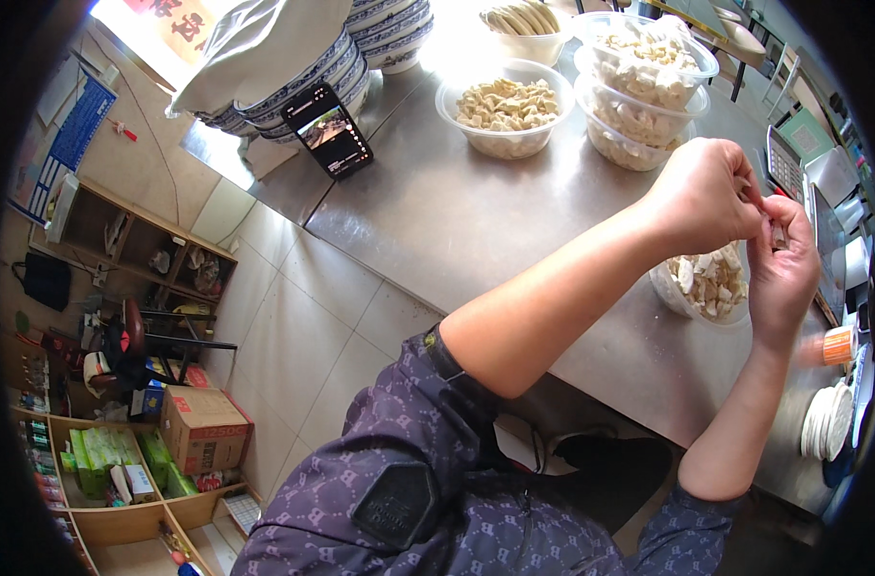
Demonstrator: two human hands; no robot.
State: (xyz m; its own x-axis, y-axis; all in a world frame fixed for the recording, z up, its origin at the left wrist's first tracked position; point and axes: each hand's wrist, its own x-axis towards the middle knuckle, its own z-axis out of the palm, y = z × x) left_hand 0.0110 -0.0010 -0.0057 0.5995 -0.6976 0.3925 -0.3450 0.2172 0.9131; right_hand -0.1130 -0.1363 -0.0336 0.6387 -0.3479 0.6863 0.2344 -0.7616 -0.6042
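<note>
My left hand point(711, 197) and my right hand point(786, 259) meet over the right part of the steel table. The fingers of both are closed in a pinch on a small pale piece of flatbread point(778, 233), mostly hidden by the fingertips. Just below them stands a clear plastic bowl of torn bread pieces point(708, 280), partly covered by my left wrist and right hand. A stack of round white flatbreads point(827, 422) lies near the table's right edge.
Stacked clear bowls of bread pieces point(641, 130) stand beyond my left hand, beside another filled bowl point(510, 110) and one holding flat discs point(524, 21). A phone point(328, 134) leans near cloth-covered patterned bowls point(308, 82). An orange-and-white container point(838, 346) sits at right.
</note>
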